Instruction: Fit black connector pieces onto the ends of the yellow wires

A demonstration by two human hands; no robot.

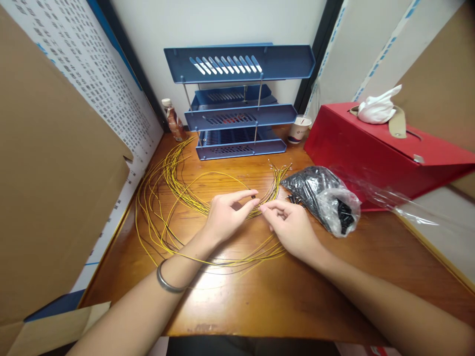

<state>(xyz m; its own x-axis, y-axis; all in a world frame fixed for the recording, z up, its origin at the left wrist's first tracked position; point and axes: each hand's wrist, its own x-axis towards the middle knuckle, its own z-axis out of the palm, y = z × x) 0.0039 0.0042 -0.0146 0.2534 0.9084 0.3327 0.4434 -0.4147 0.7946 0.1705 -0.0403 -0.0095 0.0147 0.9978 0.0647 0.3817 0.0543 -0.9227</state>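
My left hand (227,211) pinches a small black piece (253,197) between thumb and forefinger; it looks like a connector housing, though it is too small to be sure. Close beside it, my right hand (291,225) has its thumb and fingertips pressed together on the thin end of a wire. The fingertips of both hands almost meet. A long bundle of yellow and black wires (171,173) loops around and beneath my hands. Its stripped-looking ends (279,170) fan out beyond my right hand. Some wires cross over my left forearm.
A clear plastic bag (315,193) of small black parts lies right of my hands, with a few loose black parts (295,199) beside it. Behind stand a blue tiered tray rack (241,118), a bottle (173,121), a paper cup (299,129) and a red box (345,143) with tissue.
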